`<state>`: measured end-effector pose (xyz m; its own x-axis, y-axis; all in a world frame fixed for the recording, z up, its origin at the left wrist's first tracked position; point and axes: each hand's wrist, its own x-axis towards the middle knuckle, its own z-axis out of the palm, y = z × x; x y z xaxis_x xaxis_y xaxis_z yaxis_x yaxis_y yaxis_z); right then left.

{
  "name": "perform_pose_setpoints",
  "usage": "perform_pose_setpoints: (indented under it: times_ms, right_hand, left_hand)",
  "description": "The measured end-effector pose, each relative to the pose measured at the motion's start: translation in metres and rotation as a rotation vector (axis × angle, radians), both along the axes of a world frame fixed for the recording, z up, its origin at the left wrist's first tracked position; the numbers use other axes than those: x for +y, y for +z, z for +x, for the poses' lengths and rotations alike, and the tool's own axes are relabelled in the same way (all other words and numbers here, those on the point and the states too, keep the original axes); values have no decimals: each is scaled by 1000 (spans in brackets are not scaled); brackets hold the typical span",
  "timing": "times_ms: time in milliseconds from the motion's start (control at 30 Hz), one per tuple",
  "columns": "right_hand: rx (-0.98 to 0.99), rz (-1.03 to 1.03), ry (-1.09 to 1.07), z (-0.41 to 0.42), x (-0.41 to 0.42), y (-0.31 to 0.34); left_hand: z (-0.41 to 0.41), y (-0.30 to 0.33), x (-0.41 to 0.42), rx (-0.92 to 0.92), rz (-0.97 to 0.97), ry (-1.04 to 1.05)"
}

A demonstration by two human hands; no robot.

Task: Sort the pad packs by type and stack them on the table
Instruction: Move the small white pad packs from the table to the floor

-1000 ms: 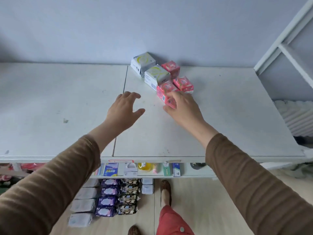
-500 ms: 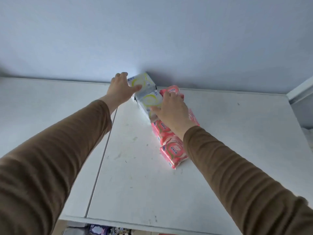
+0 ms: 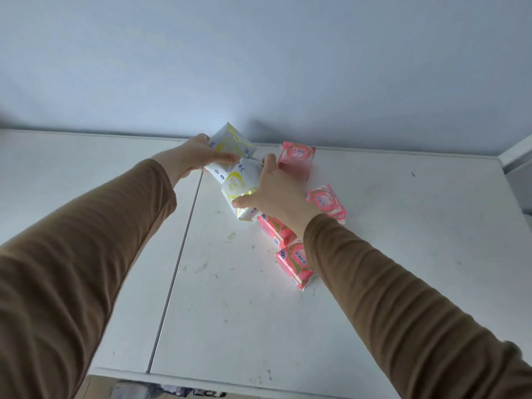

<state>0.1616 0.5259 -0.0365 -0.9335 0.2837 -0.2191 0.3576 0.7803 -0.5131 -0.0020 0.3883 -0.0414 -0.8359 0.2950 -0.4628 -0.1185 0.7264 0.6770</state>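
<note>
right hand (image 3: 276,194) hides pink pack (image 3: 273,228)

Pad packs (image 3: 296,263) glossy plastic wrap; table (image 3: 403,254) matt, scuffed.

A: What is on the white table (image 3: 374,283)?

B: Two white-and-yellow pad packs and four pink ones, grouped near the far edge by a pale blue wall (image 3: 259,59).

A: And the hands?

B: The left hand (image 3: 195,156) grips the far white pack (image 3: 233,141), which is tilted. The right hand (image 3: 276,191) holds the near white pack (image 3: 237,182), thumb across its front. Both sleeves are brown.

A: Where are the pink packs?

B: One pink pack (image 3: 296,156) stands just right of the right hand. Another (image 3: 326,201) lies nearer. Two more (image 3: 296,262) lie partly under the right forearm.
</note>
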Motion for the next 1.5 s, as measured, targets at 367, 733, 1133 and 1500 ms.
perform_pose_setpoints:
  times_ms: [367, 733, 1133, 1500]
  right_hand:
    - [290, -456, -129, 103, -87, 24]
    - [225, -754, -342, 323, -220, 8]
    - [54, -873, -518, 482, -264, -127]
    - [-70, -920, -825, 583, -296, -348]
  left_hand:
    - [103, 54, -159, 302, 125, -26]
    - [292, 41, -313, 237, 178, -195]
    - [448, -89, -382, 25, -21, -326]
    - [523, -349, -370, -69, -174, -399]
